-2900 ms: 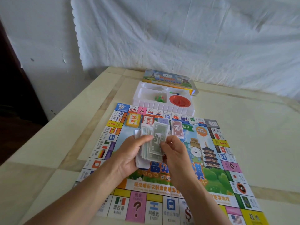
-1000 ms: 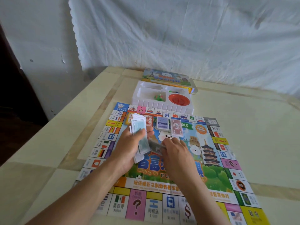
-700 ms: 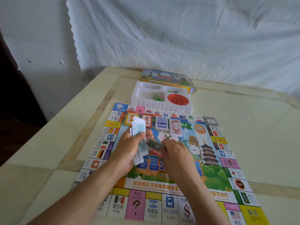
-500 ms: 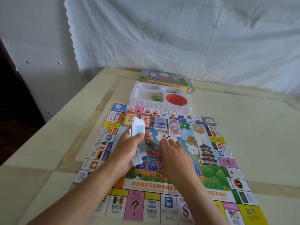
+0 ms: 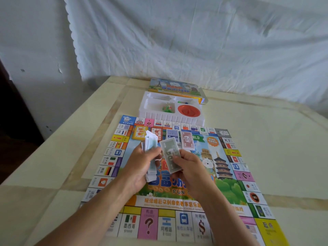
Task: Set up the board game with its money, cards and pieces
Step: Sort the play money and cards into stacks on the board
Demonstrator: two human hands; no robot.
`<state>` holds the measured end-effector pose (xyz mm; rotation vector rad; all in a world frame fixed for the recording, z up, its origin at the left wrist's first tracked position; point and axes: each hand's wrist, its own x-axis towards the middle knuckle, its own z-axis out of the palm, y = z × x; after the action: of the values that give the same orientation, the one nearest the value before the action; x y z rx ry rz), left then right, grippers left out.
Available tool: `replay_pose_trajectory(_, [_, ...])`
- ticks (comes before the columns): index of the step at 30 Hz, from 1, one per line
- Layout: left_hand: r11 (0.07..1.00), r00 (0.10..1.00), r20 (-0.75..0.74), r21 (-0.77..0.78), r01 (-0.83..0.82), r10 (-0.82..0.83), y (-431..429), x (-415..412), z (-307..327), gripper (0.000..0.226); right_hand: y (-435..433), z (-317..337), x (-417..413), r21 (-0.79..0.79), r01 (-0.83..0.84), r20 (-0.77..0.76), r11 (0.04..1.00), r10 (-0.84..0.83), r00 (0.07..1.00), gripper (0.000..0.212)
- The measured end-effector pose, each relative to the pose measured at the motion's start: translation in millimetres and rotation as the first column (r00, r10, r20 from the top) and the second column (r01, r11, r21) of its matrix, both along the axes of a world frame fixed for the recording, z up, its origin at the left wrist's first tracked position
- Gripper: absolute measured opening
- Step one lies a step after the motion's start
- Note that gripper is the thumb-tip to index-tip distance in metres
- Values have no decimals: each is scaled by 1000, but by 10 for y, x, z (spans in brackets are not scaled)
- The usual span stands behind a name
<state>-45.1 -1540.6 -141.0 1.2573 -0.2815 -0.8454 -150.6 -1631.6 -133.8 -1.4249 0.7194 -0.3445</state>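
Observation:
The colourful game board [image 5: 236, 190] lies flat on the table in front of me. Above its middle my left hand [image 5: 140, 166] grips a thick stack of play money [image 5: 150, 144] on edge. Just right of it, my right hand [image 5: 190, 167] pinches green 50 notes [image 5: 171, 156], face up and tilted, beside the stack. On the board's far side lie a yellow card deck [image 5: 140, 133], a red card deck [image 5: 157, 133], a blue note pile [image 5: 173, 134] and a pink 10 note pile [image 5: 188, 140].
A white plastic tray [image 5: 152, 101] at the board's far edge holds green pieces [image 5: 167, 108] and a red round dish [image 5: 189, 110]. Behind it lies the game box lid [image 5: 175, 87]. The cream table runs to a white-draped wall; its left edge drops off.
My right hand has drawn green 50 notes away from the stack and lifted them face up. The left hand has kept hold of the stack, upright.

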Motion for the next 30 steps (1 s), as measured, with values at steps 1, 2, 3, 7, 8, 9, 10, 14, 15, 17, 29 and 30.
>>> replay_pose_trajectory(1, [1000, 1000, 11, 1, 14, -14, 7, -8, -4, 23, 20, -4, 18, -2, -1, -6, 1000, 1, 1000, 20])
replay_pose_trajectory(2, [1000, 1000, 22, 2, 15, -15, 5, -16, -8, 25, 38, -3, 32, -6, -5, -12, 1000, 5, 1000, 20])
replay_pose_trajectory(3, [1000, 999, 38, 8, 6, -6, 3, -18, -15, 26, 54, 3, 42, -7, -11, -18, 1000, 11, 1000, 20])
replay_pose_trajectory(7, [998, 997, 61, 11, -57, 56, -13, 0, -30, 24, 89, 66, 47, -42, -23, -51, 999, 21, 998, 18])
replay_pose_trajectory(8, [998, 996, 64, 4, -63, 62, -15, 5, -26, 23, 82, 89, 46, -95, -9, -77, 995, 2, 997, 16])
replay_pose_trajectory(9, [998, 995, 75, 1, -62, 61, -13, 6, -21, 24, 65, 110, 43, -166, 11, -101, 986, -28, 994, 14])
replay_pose_trajectory(10, [998, 994, 91, 3, -56, 56, -13, 2, -14, 25, 42, 131, 39, -238, 36, -119, 970, -66, 991, 11])
replay_pose_trajectory(14, [999, 991, 130, 34, -31, 26, -20, -18, -19, 32, -35, 189, 21, -411, 70, -161, 909, -148, 976, 15])
replay_pose_trajectory(15, [999, 991, 131, 38, -27, 22, -23, -19, -23, 34, -43, 193, 18, -424, 60, -173, 904, -146, 974, 17])
replay_pose_trajectory(17, [999, 991, 134, 43, -20, 14, -25, -18, -28, 37, -73, 189, 9, -411, 46, -190, 910, -135, 973, 16])
replay_pose_trajectory(29, [1000, 999, 31, -20, 24, -23, -60, 59, -110, 29, -1341, 218, -87, -101, 423, -273, 901, -434, 859, 11])
replay_pose_trajectory(30, [999, 999, 23, -23, 24, -24, -57, 62, -113, 29, -1383, 187, -46, -119, 414, -303, 903, -430, 851, 10])
